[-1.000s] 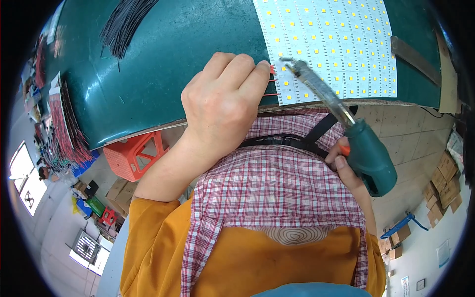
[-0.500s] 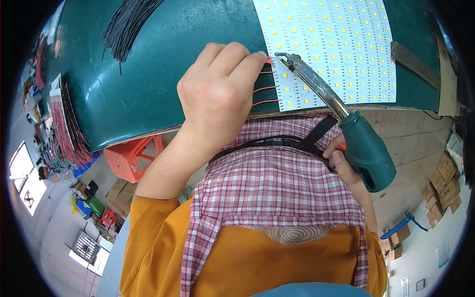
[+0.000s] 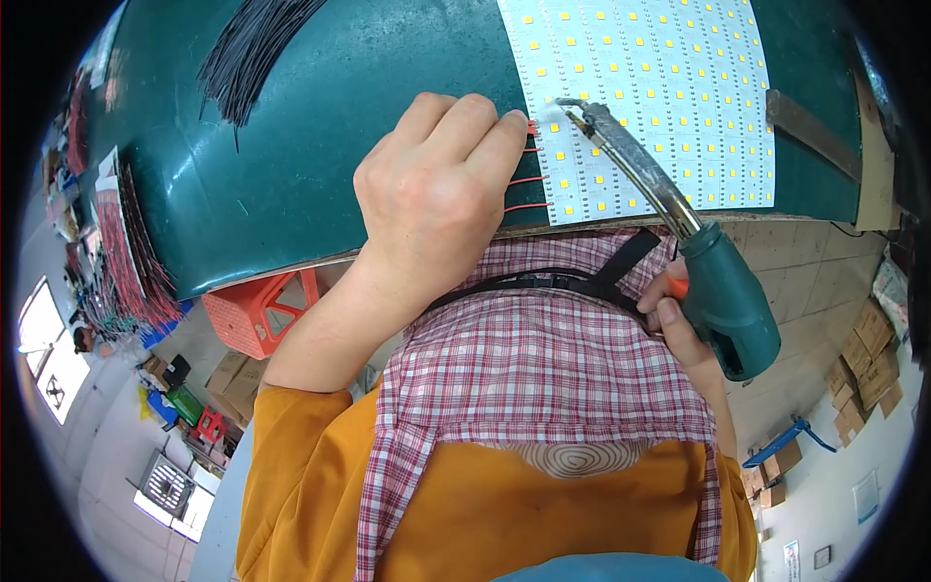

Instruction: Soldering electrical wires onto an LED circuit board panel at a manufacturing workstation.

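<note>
My left hand (image 3: 436, 184) is closed in a pinch at the left edge of a white LED board (image 3: 621, 133). Between its fingertips and the board shows a bit of red wire (image 3: 532, 127). Below it, several red wires (image 3: 529, 179) run from that edge back toward the hand, which hides their other ends. My right hand (image 3: 676, 315) grips a soldering gun (image 3: 732, 301) with a green handle and an orange trigger. The gun's bent metal tip (image 3: 572, 102) is over the board, just right of the left fingertips; whether it touches, I cannot tell.
A bundle of black wires (image 3: 254, 60) lies on the green tabletop (image 3: 291, 165). Bundled red and black wires (image 3: 131, 233) hang over the table's left end. A flat metal bar (image 3: 813, 131) lies right of the board. Below the front edge stands an orange stool (image 3: 247, 315).
My left hand has shifted slightly right and down. The soldering gun's tip has moved a little right, away from the board's left edge. The board sits slightly lower in view.
</note>
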Demonstrator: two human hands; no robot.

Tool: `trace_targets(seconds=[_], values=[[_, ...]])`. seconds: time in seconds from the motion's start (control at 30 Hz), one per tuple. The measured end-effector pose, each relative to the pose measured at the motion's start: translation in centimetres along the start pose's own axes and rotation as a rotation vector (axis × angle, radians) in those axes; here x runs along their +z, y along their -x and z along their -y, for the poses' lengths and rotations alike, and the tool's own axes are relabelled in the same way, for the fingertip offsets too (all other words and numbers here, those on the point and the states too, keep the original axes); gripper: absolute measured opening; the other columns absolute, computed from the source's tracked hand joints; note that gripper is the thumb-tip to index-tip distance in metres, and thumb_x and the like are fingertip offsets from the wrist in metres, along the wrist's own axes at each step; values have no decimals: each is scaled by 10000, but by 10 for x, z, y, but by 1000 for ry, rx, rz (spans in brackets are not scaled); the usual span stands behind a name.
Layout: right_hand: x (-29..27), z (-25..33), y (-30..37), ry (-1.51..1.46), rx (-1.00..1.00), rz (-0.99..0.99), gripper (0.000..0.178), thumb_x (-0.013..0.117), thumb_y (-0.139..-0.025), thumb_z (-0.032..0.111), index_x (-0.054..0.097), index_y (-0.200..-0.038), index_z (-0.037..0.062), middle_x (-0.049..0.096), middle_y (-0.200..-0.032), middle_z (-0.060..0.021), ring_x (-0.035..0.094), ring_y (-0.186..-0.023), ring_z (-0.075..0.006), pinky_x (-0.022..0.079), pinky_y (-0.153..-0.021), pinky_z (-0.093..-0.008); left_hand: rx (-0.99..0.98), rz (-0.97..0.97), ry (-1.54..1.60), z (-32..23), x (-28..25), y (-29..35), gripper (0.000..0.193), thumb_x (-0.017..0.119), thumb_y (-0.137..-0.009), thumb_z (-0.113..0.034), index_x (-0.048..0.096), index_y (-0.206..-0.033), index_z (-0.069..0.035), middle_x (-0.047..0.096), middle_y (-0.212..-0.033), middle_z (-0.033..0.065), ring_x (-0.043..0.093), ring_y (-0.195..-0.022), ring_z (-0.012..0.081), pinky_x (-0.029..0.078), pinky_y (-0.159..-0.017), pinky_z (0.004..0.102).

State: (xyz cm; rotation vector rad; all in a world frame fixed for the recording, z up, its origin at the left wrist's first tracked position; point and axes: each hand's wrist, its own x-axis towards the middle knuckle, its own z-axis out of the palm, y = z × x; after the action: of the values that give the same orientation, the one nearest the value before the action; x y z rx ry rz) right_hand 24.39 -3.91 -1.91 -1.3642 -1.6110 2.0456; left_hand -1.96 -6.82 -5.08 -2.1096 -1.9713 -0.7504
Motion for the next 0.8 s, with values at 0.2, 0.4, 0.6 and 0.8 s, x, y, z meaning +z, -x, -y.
trace_targets(seconds=[0.2, 0.4, 0.6, 0.8], values=[[4, 8, -2, 9, 42, -8, 61, 574, -883, 86, 591, -910, 34, 611, -806, -40, 584, -775, -126, 483, -711, -281, -44, 6, 73, 2, -1, 0, 166, 639, -639, -44, 663, -801, -74, 557, -746, 11, 554, -668, 169, 455, -527, 276], [2, -2, -7, 31, -46, 12, 61, 582, -886, 93, 606, -896, 38, 626, -819, -56, 599, -773, -145, 492, -705, -288, -81, -32, 123, 9, 3, -9, 159, 639, -655, -25, 671, -800, -82, 554, -716, 4, 545, -644, 175, 453, -533, 284], [5, 5, -12, 122, 8, -3, 53, 582, -878, 73, 614, -860, 35, 635, -791, -55, 612, -738, -157, 494, -701, -293, -38, -62, 45, 8, 3, -8, 148, 641, -646, -47, 674, -786, -83, 550, -709, 0, 544, -644, 159, 447, -512, 269], [4, 5, -11, 237, -83, 25, 57, 592, -873, 87, 608, -874, 33, 631, -788, -51, 607, -743, -139, 486, -684, -280, -78, 38, 22, 2, -4, -11, 202, 678, -651, 31, 687, -826, -68, 596, -725, 20, 569, -652, 174, 463, -542, 276]])
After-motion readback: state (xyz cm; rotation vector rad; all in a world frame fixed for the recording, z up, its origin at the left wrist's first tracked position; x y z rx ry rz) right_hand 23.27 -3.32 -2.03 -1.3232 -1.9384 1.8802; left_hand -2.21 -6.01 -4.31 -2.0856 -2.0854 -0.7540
